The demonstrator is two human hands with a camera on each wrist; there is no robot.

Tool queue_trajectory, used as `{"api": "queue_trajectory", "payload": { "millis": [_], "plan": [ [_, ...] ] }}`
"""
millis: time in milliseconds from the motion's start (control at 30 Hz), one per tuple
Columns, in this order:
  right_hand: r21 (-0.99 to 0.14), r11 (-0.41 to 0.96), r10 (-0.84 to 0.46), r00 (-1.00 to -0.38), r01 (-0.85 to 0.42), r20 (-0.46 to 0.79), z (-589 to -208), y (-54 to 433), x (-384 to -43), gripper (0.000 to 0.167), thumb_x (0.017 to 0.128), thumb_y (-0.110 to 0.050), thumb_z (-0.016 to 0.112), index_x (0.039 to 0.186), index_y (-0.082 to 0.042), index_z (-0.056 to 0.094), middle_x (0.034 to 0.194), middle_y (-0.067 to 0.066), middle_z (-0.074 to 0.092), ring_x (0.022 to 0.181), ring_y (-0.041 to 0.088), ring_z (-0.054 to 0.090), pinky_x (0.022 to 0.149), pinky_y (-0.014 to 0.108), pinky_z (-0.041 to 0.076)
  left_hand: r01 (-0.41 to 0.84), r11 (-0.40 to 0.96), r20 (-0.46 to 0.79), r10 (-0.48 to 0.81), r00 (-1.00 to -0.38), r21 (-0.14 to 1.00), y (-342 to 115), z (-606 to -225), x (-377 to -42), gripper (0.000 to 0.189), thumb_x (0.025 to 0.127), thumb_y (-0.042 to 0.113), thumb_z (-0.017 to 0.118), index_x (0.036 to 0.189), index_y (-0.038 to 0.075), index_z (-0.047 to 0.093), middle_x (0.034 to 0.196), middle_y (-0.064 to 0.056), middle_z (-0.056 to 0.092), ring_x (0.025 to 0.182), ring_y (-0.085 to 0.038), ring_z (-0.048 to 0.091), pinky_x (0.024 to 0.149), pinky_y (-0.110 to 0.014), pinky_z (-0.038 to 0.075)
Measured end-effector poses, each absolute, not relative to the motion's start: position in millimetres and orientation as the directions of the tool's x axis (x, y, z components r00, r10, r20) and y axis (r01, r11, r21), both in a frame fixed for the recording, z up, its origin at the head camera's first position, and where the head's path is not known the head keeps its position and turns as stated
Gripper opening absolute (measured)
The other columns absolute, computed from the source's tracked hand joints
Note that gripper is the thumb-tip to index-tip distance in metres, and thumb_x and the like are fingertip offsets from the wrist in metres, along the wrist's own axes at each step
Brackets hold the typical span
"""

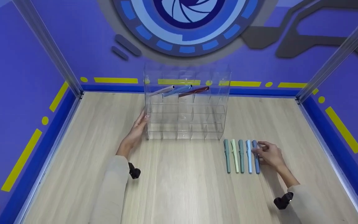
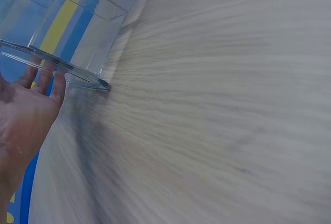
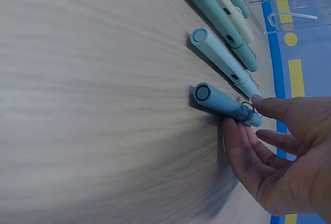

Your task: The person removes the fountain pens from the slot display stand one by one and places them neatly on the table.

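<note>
A clear tiered display rack (image 1: 185, 118) stands toward the back of the table. My left hand (image 1: 137, 132) rests against its left side, and in the left wrist view the fairly straight fingers (image 2: 58, 85) touch the rack's edge. At the right end of a row of pens lies a dark blue capped pen (image 1: 256, 158). My right hand (image 1: 270, 154) pinches it near its clip end, with thumb and fingers on opposite sides in the right wrist view. This blue pen (image 3: 222, 102) still lies along the tabletop.
Left of the blue pen lie a light blue pen (image 1: 249, 158), a pale green pen (image 1: 235, 157) and two teal pens. In the rack's upper tier lean a whitish pen (image 1: 163, 90), a blue pen (image 1: 179, 90) and a dark red pen (image 1: 194, 91). A patterned wall (image 1: 110, 68) stands behind.
</note>
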State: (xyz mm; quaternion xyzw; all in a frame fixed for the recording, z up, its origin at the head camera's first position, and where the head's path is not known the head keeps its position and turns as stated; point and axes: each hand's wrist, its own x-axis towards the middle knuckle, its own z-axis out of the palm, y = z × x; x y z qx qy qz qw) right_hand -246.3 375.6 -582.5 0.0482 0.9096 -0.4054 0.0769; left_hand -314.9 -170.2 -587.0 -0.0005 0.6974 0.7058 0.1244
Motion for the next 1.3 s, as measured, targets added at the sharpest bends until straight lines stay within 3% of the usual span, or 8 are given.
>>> {"api": "queue_trajectory", "payload": {
  "millis": [400,900,1300],
  "plan": [
    [-0.793,0.599,-0.024,-0.989,0.105,-0.149,-557,385,-248,0.048,0.103,-0.013,0.061,0.142,0.011,0.049,0.119,0.032,0.063,0.082,0.014,0.072,0.068,0.029,0.064,-0.186,-0.001,-0.184,0.165,-0.969,0.982,-169,-587,-316,0.069,0.108,0.051,0.04,0.165,0.035,0.005,0.175,0.0,0.001,0.161,-0.023,-0.007,0.13,-0.05,-0.006],
    [-0.824,0.562,-0.135,-0.991,-0.076,-0.001,-521,353,-270,0.041,0.099,-0.007,0.066,0.136,0.008,0.058,0.118,0.03,0.064,0.087,-0.008,0.066,0.074,0.025,0.063,-0.186,-0.022,-0.179,0.192,-0.965,0.982,-170,-589,-315,0.068,0.112,0.043,0.037,0.166,0.027,-0.001,0.174,-0.007,0.007,0.162,-0.025,-0.002,0.131,-0.047,-0.002],
    [-0.909,0.395,-0.241,-0.97,-0.136,0.041,-486,286,-296,0.039,0.102,-0.008,0.062,0.138,0.007,0.057,0.121,0.029,0.063,0.094,0.002,0.069,0.079,0.019,0.06,-0.188,-0.019,-0.181,0.176,-0.968,0.982,-171,-589,-315,0.067,0.111,0.045,0.037,0.166,0.03,0.002,0.174,-0.004,0.003,0.162,-0.024,-0.005,0.131,-0.047,-0.002]
  ]
}}
